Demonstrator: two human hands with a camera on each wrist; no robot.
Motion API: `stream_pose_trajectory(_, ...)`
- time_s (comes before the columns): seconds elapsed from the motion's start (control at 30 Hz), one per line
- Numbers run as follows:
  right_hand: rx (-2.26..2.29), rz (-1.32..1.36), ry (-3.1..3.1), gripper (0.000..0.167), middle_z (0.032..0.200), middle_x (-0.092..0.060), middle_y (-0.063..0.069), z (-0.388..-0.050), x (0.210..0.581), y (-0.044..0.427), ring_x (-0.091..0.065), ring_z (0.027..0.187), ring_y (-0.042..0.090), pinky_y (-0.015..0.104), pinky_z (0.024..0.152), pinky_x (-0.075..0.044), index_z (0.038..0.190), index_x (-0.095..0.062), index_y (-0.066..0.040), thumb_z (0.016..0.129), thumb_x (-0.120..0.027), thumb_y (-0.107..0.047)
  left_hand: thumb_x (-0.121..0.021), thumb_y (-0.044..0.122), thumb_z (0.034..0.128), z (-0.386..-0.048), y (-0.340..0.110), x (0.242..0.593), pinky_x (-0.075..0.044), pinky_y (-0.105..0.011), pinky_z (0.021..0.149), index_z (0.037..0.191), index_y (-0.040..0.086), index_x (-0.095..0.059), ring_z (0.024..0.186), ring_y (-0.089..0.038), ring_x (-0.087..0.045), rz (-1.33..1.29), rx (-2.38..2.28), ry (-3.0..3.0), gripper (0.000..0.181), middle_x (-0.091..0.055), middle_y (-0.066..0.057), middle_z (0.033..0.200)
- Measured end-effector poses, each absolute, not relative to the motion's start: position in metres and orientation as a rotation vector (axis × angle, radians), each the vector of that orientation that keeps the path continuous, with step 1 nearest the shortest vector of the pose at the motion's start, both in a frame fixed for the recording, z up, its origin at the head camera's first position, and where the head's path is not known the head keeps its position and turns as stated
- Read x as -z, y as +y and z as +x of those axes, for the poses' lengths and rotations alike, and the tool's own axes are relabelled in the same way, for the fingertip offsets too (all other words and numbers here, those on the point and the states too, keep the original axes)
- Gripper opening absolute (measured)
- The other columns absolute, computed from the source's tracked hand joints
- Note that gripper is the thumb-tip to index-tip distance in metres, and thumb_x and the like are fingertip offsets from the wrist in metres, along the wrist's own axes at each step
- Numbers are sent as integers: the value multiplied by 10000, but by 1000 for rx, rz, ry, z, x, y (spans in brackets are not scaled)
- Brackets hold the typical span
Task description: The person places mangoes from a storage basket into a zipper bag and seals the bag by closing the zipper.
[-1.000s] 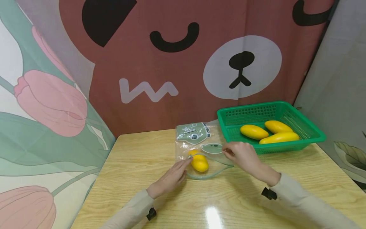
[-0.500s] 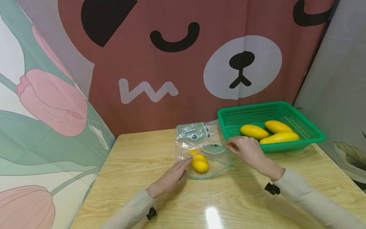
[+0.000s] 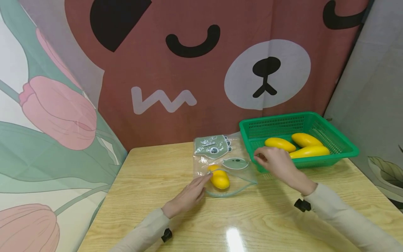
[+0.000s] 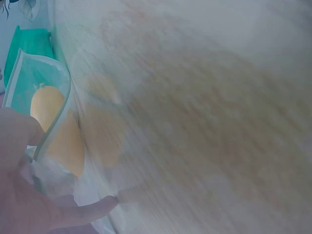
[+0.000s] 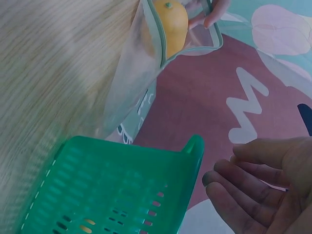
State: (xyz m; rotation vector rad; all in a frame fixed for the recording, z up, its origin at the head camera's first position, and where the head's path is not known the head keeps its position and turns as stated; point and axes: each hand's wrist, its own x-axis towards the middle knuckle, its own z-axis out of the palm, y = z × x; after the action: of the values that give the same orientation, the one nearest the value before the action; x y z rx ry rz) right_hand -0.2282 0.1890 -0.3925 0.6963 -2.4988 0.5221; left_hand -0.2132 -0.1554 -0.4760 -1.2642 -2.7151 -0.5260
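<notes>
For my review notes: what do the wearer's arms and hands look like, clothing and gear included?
The left hand and right hand are ungloved. The left sleeve and right sleeve are long, plain and cream-beige. Under each wrist sits a small, blocky black device, left device and right device, probably the wrist cameras. No cables show.

Showing no readable words, brands or numbers; bearing small marks [image 3: 209, 144] on the clear bag [image 3: 234, 163], too tiny for reading.
</notes>
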Motion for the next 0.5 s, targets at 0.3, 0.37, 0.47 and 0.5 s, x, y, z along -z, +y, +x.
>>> stream_pose_trajectory(0.3,-530,695,-2497,57,740,-674,-12,-231,394,195,-557,562,66,251,461,-480,883,-747,-65,839,-783,-66,-527,-22,982,-212,-155,475,-312,-365,1163,1547,36,-263,1396,-251,-377,-1272,554,-2696,626,-370,-143,1539)
stream_pose_trajectory(0.37,-537,687,-2503,50,734,-665,-17,-231,394,197,-538,555,60,252,462,-474,885,-746,-64,845,-776,-63,-531,-30,978,-212,-155,475,-316,-367,1161,1544,35,-270,1395,-255,-378,-1273,562,-2693,627,-375,-145,1535)
stream_pose_trajectory(0.47,-546,673,-2509,45,733,-660,-19,-232,394,199,-528,558,60,261,470,-477,889,-746,-60,850,-769,-58,-530,-36,977,-212,-155,475,-304,-361,1167,1547,45,-269,1403,-247,-366,-1268,572,-2704,632,-368,-137,1542)
stream_pose_trajectory(0.5,-547,667,-2512,43,733,-659,-19,-232,393,200,-530,559,63,266,472,-478,889,-746,-62,852,-768,-60,-529,-36,978,-212,-155,475,-298,-360,1169,1548,47,-267,1406,-243,-361,-1267,574,-2708,633,-365,-134,1544)
